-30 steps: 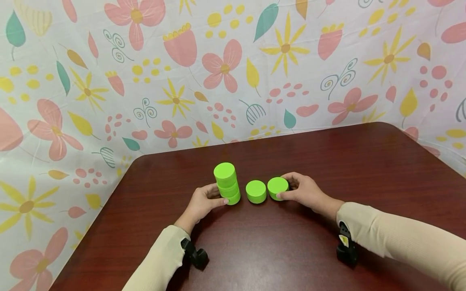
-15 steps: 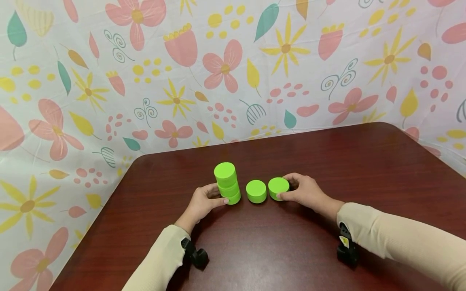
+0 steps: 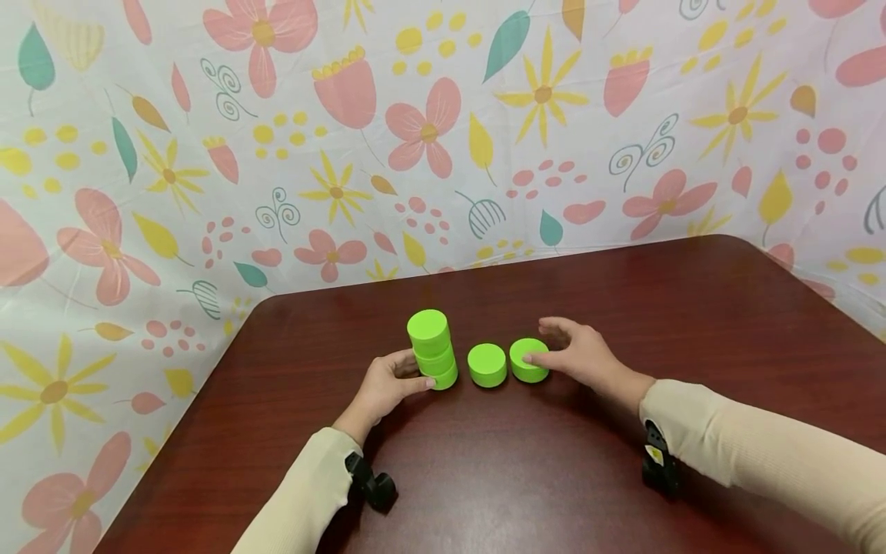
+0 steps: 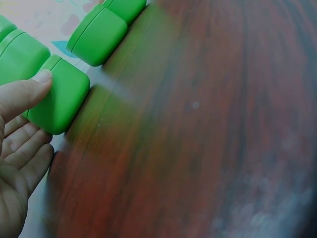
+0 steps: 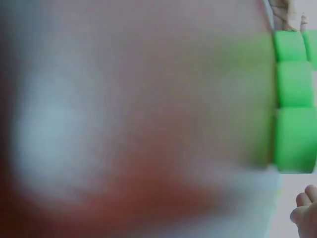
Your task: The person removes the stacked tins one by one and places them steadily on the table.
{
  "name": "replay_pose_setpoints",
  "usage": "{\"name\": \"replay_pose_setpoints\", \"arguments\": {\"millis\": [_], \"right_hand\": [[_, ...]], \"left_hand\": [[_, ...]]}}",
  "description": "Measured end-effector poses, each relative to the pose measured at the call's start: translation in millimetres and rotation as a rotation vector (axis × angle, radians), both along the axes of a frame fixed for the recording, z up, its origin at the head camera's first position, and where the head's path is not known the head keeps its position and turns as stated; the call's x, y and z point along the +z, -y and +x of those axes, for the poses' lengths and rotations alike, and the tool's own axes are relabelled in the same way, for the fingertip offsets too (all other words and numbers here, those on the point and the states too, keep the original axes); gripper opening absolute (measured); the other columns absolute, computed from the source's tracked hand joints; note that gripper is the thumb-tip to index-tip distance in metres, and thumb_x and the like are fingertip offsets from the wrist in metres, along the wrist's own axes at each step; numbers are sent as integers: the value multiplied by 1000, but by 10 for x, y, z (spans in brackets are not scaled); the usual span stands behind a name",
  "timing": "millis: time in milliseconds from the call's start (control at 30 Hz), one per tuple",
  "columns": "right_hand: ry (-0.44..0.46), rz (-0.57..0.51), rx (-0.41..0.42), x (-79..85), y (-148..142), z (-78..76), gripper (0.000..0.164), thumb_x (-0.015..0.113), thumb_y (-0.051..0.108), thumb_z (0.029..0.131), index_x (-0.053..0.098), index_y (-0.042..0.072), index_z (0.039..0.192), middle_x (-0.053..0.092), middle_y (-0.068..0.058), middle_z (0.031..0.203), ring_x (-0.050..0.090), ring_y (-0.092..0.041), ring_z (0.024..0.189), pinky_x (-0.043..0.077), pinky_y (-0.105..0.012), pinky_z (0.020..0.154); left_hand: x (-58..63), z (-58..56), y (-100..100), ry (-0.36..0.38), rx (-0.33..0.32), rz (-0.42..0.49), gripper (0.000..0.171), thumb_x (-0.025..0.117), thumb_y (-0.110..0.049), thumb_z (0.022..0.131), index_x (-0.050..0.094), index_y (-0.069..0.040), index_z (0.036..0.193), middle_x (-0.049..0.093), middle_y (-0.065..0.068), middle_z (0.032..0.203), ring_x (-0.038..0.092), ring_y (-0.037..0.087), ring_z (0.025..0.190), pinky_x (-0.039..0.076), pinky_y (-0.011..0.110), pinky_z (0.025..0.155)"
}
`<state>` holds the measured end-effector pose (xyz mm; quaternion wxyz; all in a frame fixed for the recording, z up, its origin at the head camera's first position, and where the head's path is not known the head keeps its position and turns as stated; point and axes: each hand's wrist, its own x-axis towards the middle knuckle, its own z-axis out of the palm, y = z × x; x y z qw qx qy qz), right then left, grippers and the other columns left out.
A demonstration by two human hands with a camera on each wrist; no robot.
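Note:
Three small round green containers form a stack, with the top container [image 3: 428, 331] slightly off line. My left hand [image 3: 384, 387] grips the bottom container [image 4: 67, 96], thumb on the near side and fingers behind; the left wrist view shows a seam near its upper edge. To the right of the stack, a fourth container [image 3: 487, 365] stands by itself. Beside it is the rightmost container [image 3: 526, 372]. My right hand [image 3: 587, 355] is just right of that one, its fingers lifted and spread, the thumb overlapping the lid in the head view. Whether the thumb touches it, I cannot tell.
All of this stands on a dark red-brown wooden table [image 3: 484, 477]. Behind the table hangs a white cloth [image 3: 471, 46] printed with flowers and leaves. Black wrist cameras, such as the left camera [image 3: 374, 486], are strapped over cream sleeves.
The right hand has let go of the rightmost container and its fingers have risen away from it. The left hand and the stack have stayed where they were.

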<state>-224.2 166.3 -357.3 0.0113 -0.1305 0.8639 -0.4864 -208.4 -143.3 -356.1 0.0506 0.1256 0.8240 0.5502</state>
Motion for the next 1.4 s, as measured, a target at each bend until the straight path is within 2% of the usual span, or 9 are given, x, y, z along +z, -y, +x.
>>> {"name": "replay_pose_setpoints", "arguments": {"millis": [100, 300, 467, 733, 900, 1133, 1400], "right_hand": [[-22, -60, 28, 182, 51, -65, 70, 72, 34, 80, 43, 0, 134, 49, -20, 134, 43, -35, 126, 37, -51, 101], [-54, -139, 110, 585, 277, -154, 66, 74, 33, 79, 46, 6, 133, 50, -12, 134, 43, -26, 129, 33, -45, 107], [-91, -136, 148, 724, 466, -188, 65, 75, 33, 77, 49, 10, 131, 53, -8, 131, 45, -21, 127, 34, -41, 107], [-76, -132, 201, 702, 693, -230, 63, 75, 31, 77, 50, 10, 130, 55, -8, 129, 47, -22, 125, 36, -42, 105], [-70, -85, 225, 657, 811, -240, 62, 76, 31, 76, 52, 10, 129, 57, -8, 127, 49, -24, 123, 40, -43, 102], [-106, -36, 250, 565, 936, -274, 59, 77, 28, 75, 54, 9, 126, 59, -10, 124, 52, -24, 119, 41, -42, 101], [-100, -17, 283, 520, 1005, -249, 63, 77, 30, 75, 53, 8, 129, 56, -9, 129, 49, -24, 123, 41, -43, 101]], "left_hand": [[-3, 0, 3, 1, 4, 4, 50, 73, -1, 76, 58, 1, 123, 62, 18, 118, 58, 31, 111, 51, 34, 88], [-5, -9, 5, -7, 11, 11, 49, 73, 0, 76, 58, 2, 122, 62, 19, 117, 59, 31, 110, 51, 34, 88], [-20, -24, 6, -8, 8, 14, 49, 73, -1, 76, 58, 2, 122, 62, 19, 117, 59, 31, 110, 51, 34, 88], [-31, -19, 8, 6, 12, 10, 49, 74, -1, 76, 58, 1, 123, 63, 18, 117, 59, 30, 110, 51, 34, 88], [-15, -4, 2, 13, 12, 9, 48, 73, -1, 77, 58, 1, 123, 62, 18, 117, 59, 31, 110, 51, 35, 87], [-285, -187, 71, -10, 25, 8, 51, 77, -10, 75, 60, -6, 123, 64, 13, 116, 61, 26, 108, 52, 33, 86], [-306, -177, 78, -28, 5, 13, 51, 77, -14, 75, 60, -6, 122, 64, 12, 116, 61, 25, 107, 53, 32, 84]]}}
